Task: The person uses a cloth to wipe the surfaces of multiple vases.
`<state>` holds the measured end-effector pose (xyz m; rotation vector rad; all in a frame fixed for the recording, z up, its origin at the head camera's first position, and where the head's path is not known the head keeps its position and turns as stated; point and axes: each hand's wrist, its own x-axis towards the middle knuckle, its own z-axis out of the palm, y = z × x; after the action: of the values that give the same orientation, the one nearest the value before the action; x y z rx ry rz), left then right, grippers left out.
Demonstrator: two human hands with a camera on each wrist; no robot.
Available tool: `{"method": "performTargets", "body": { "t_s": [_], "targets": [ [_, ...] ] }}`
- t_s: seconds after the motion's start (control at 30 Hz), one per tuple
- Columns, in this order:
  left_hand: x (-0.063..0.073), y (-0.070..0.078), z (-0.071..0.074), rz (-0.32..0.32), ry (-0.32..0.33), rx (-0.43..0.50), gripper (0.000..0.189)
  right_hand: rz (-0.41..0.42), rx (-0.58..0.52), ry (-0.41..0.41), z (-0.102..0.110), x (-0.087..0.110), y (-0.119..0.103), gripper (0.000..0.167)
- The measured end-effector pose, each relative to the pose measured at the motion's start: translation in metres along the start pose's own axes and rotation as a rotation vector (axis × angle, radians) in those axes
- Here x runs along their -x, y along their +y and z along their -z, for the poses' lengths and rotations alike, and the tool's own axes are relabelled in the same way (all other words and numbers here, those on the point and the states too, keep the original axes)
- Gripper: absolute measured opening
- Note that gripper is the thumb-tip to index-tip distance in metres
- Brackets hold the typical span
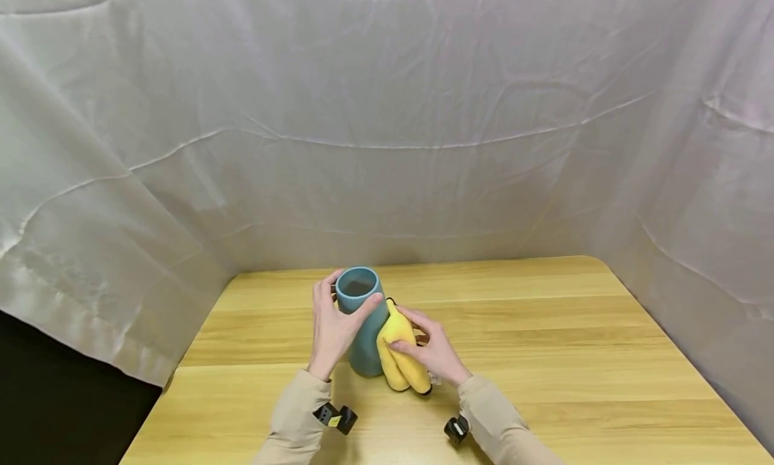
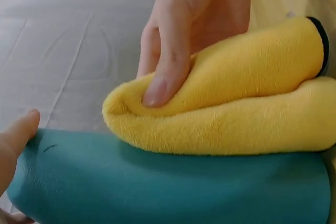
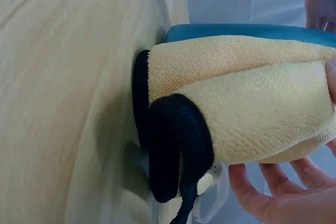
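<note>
Yellow plush bananas (image 1: 412, 369) are touching the side of a blue vase (image 1: 365, 351) standing upright on the desk (image 1: 574, 357), while the left hand (image 1: 332, 327) is gripping the vase near its rim and the right hand (image 1: 441, 355) is pinching the bananas between thumb and fingers.

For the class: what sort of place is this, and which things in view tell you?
Probably a staged recording area: plain grey cloth hangs behind and on both sides of a wood-grained table, and wrist-worn black devices look like small cameras.
</note>
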<state>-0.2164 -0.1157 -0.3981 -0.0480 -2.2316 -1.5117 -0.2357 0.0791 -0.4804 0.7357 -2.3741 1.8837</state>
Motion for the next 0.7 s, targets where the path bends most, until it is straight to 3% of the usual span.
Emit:
{"method": "performTargets", "body": {
  "t_s": [0.1,0.2,0.3,0.43,0.57,0.7],
  "targets": [
    [0.000,-0.002,0.000,-0.015,0.031,-0.006,0.077,0.003,0.001,-0.002,0.000,0.000,0.000,0.062],
    [-0.003,-0.005,0.004,-0.030,0.007,0.037,0.080,0.000,0.002,-0.001,0.001,0.000,0.000,0.062],
    [-0.008,-0.010,0.013,-0.021,-0.061,0.114,0.082,-0.005,-0.006,-0.002,0.001,-0.001,0.000,0.063],
    [-0.016,-0.018,0.026,0.003,-0.199,0.190,0.075,-0.013,-0.015,-0.008,0.001,-0.001,-0.001,0.062],
    [-0.023,-0.023,0.037,-0.021,-0.325,0.231,0.065,-0.015,-0.020,-0.017,0.001,-0.001,-0.002,0.062],
    [-0.022,-0.021,0.035,-0.030,-0.336,0.198,0.065,-0.013,-0.021,-0.023,0.001,-0.001,-0.003,0.062]
  ]
}}
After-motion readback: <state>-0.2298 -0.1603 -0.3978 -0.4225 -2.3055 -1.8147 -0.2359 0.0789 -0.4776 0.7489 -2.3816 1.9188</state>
